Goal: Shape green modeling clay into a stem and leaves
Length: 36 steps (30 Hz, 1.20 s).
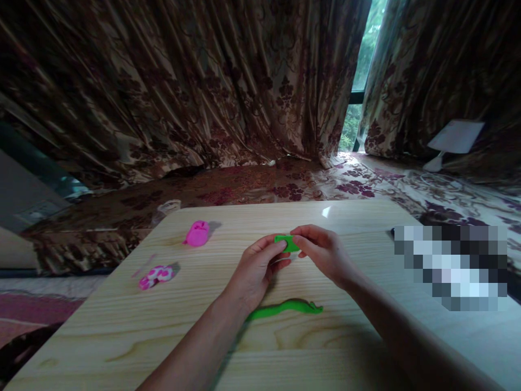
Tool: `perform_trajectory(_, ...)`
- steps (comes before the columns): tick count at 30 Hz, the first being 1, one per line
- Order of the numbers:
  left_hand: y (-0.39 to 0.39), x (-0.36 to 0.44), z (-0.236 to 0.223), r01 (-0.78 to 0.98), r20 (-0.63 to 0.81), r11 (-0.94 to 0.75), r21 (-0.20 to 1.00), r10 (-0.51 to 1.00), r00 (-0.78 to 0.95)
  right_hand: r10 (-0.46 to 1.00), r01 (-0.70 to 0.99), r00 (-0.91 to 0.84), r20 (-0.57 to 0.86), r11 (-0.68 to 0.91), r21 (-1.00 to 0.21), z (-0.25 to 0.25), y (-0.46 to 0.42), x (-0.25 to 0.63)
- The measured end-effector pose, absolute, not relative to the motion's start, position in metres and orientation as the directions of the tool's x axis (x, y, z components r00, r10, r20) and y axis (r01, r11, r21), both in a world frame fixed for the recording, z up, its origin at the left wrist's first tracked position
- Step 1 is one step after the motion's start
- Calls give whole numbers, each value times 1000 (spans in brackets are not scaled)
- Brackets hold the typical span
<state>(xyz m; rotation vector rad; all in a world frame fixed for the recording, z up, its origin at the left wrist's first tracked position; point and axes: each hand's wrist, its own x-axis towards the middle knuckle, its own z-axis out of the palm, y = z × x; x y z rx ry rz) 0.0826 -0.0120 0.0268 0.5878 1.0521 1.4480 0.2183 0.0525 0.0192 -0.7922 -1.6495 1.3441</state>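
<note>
A small, flat piece of green modelling clay (290,243) is pinched between both hands above the middle of the table. My left hand (260,266) grips its left side, the thumb lying on its face. At the opposite edge, the thumb and fingers of my right hand (323,252) close on it. Below the hands a long, wavy strip of green clay (285,308) lies on the tabletop, its left end hidden behind my left forearm. Neither hand touches the strip.
On the table's left side sit a pink shoe-shaped piece (198,234) and a pink-and-white lumpy piece (156,276), near a thin pink stick (143,266). A clear container (169,207) stands by the far left corner. A blurred-out dark object (451,266) lies at right.
</note>
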Motion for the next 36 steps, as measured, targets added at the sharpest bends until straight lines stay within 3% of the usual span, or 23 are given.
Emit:
perform_trajectory(10,-11,82,22,-426,-170,68,902,964,-206,847,-66,-473,244,242,-968,16,52,216)
perform_trajectory(16,-10,83,23,-602,-218,129,788,973,-77,899,-89,-396,188,166,-982,17,54,215)
perform_trajectory(21,-11,83,24,-581,-221,110,807,968,-123,862,21,-423,279,317,-948,26,55,223)
perform_trajectory(24,-13,85,27,-528,-235,138,838,964,-122,812,-23,-445,377,410,-912,32,53,228)
perform_trajectory(29,-15,88,31,-492,-254,195,849,966,-55,742,-56,-552,381,422,-905,35,47,230)
perform_trajectory(36,-17,89,32,-474,-250,195,859,966,-56,751,-73,-551,364,391,-917,36,45,229)
